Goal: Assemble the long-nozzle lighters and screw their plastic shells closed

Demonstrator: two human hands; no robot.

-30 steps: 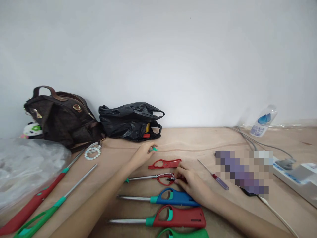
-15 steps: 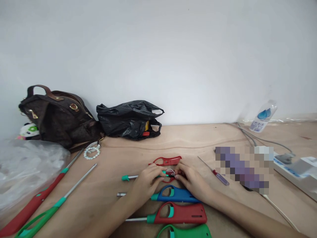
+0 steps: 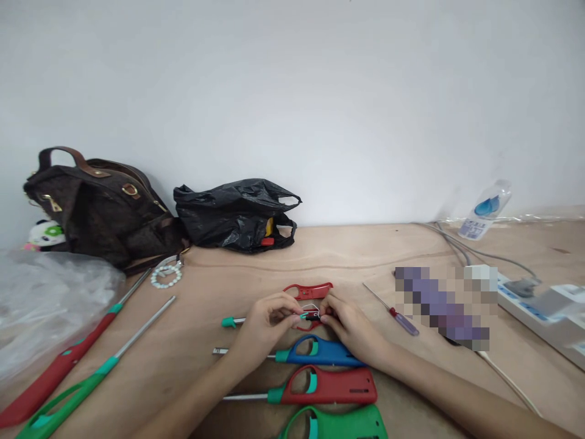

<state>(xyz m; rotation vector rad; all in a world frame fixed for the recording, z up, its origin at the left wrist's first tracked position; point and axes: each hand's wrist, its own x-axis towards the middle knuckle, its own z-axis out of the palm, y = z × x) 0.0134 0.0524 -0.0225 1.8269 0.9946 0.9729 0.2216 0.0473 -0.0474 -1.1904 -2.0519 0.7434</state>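
At the middle of the table, my left hand (image 3: 272,317) pinches the teal end of a small black igniter piece (image 3: 311,316) with a thin white wire looping above it. My right hand (image 3: 343,318) has its thumb and forefinger closed on the piece's other end. Just behind lies a red lighter half-shell (image 3: 313,291). Beneath my hands is another opened red lighter half (image 3: 309,327), mostly hidden, whose metal rod has a teal tip (image 3: 228,322). Nearer me lie a blue lighter (image 3: 324,352), a red lighter (image 3: 336,385) and a green lighter (image 3: 342,424).
A screwdriver (image 3: 402,320) lies to the right, before a pixelated item (image 3: 439,305) and a power strip (image 3: 539,314). A bottle (image 3: 484,210) leans at the wall. A black plastic bag (image 3: 223,216), a brown backpack (image 3: 109,213), a bracelet (image 3: 166,277) and two long lighters (image 3: 86,378) are leftward.
The igniter piece and its white wire now show more clearly between my fingertips. Both hands stay close together; the whole view has shifted slightly.
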